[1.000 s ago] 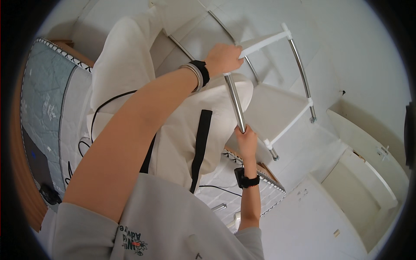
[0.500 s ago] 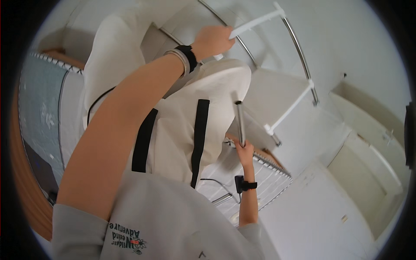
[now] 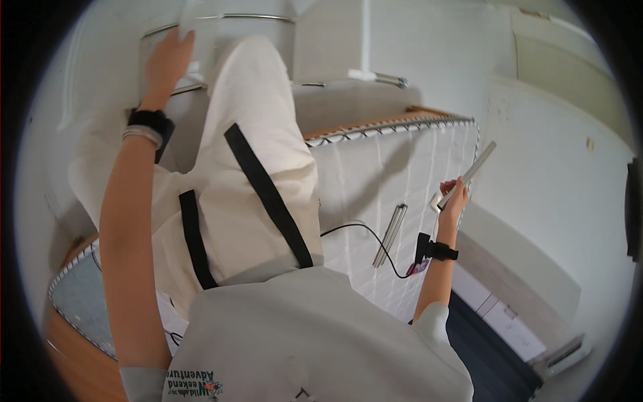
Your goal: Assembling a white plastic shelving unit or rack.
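Note:
My left hand (image 3: 167,63) is closed on a white bar (image 3: 192,17) of a partly built rack, at the upper left. The rack has a white panel (image 3: 328,43) and chrome tubes (image 3: 258,17), and it stands beyond my knee. Out to the right, my right hand (image 3: 454,195) grips a short, straight metal tube (image 3: 477,166) near its lower end. The tube slants up to the right and is apart from the rack. Where my left fingertips meet the bar, the picture is blurred.
A pair of metal tubes (image 3: 390,234) lies on the white quilted mattress (image 3: 348,181) to my right. A black cable (image 3: 365,228) runs across it. The wooden bed edge (image 3: 429,110) lies beyond. My cream trousers (image 3: 248,87) reach up beside the rack.
My view has turned right. My left hand remains at the rack's white bar. My right hand has carried the metal tube away from the rack, out over the mattress.

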### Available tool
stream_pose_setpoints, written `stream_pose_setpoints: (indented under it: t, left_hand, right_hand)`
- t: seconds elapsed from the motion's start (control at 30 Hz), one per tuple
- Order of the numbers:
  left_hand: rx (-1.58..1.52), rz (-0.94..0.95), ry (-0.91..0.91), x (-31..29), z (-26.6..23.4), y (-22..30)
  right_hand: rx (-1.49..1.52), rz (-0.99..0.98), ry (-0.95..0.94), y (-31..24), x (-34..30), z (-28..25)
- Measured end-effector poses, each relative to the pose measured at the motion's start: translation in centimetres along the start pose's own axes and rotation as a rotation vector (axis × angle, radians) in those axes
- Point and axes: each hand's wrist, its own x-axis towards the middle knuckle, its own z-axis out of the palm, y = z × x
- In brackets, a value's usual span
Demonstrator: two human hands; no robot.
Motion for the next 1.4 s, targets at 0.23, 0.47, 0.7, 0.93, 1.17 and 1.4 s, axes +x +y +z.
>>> stream_pose_setpoints:
  t: [0.23, 0.47, 0.7, 0.93, 1.17, 1.4]
  left_hand:
    - [0.065, -0.016, -0.015, 0.7, 0.6, -1.3]
    - [0.073, -0.018, -0.057, 0.8, 0.6, -1.0]
    - [0.078, -0.011, -0.039, 1.2, 1.3, -3.3]
    - [0.054, -0.041, -0.084, 0.7, 1.0, -2.5]
    - [0.072, -0.039, -0.068, 0.9, 1.4, -2.9]
    - [0.049, -0.066, -0.069, 0.2, 0.6, -2.2]
  right_hand:
    - [-0.42, -0.15, 0.344, 13.4, -5.6, -13.3]
    - [-0.8, 0.458, -0.258, 28.2, -11.4, -17.1]
    - [-1.009, 0.235, -0.331, 25.1, -10.9, -11.0]
    - [-0.992, 0.345, -0.557, 21.8, -9.7, -12.2]
    - [-0.448, 0.524, -0.567, 23.6, -9.7, -16.3]
    - [-0.834, 0.319, -0.465, 20.6, -12.4, -11.1]
